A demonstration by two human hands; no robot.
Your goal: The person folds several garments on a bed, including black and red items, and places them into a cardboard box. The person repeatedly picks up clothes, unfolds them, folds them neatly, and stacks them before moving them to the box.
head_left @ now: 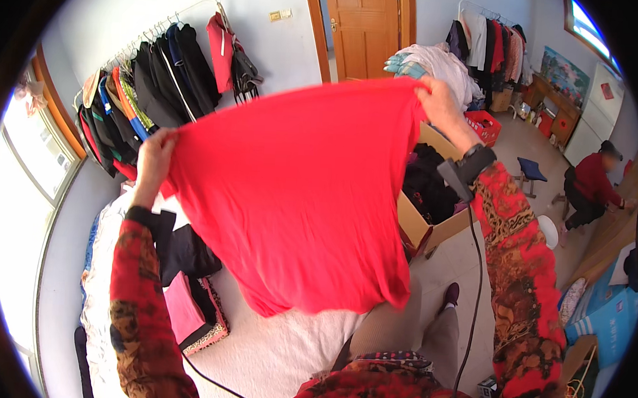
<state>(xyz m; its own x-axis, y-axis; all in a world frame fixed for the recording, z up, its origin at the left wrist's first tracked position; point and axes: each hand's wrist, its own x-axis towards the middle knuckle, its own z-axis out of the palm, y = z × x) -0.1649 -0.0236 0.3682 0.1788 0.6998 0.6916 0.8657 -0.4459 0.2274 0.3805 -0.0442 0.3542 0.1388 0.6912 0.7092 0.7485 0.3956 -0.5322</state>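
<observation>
1. Red cloth (290,198) — held up and spread in front of the person, over the white-covered bed (276,354).
2. Left hand (155,160) closed on its upper left corner; right hand (442,108) closed on its upper right.
3. Folded clothes (194,311) on bed, lower left.
4. Cardboard box (449,229) at right — open, dark clothes (433,183) inside.

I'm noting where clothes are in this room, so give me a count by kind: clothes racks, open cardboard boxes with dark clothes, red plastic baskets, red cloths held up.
Clothes racks: 2
Open cardboard box with dark clothes: 1
Red plastic basket: 1
Red cloth, held by left hand and right hand: 1
Total: 5
</observation>
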